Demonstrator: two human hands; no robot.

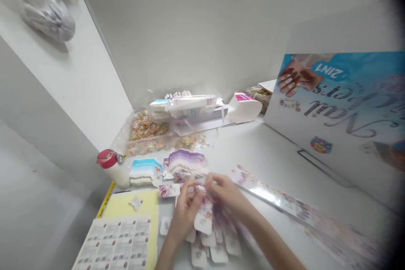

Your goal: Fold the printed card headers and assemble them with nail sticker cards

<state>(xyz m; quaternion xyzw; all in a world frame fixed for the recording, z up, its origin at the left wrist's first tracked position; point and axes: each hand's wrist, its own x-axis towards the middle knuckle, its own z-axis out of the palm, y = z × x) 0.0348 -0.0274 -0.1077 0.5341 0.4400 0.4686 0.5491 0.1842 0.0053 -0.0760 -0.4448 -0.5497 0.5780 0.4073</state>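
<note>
Both hands meet over a small white-and-purple printed card packet [204, 215]. My left hand [189, 206] pinches its left side with thumb and fingers. At its upper right, my right hand [223, 190] is closed with the fingertips on the packet's top edge; exactly what the fingertips grip is too blurred to tell. Beneath the hands lies a spread of similar white-ended packets [218, 253], overlapping one another. Just behind stands a fanned row of purple cards [186, 161], and left of it a stack of blue-and-white cards [145, 171].
Label sheets [117, 242] lie on a yellow sheet [148, 206] at left, beside a red-lidded bottle [114, 168]. A clear bag of colourful small pieces [147, 126] and a filled plastic tray [196, 114] stand behind. Shiny printed strips [278, 198] and a large printed box [341, 114] are at right.
</note>
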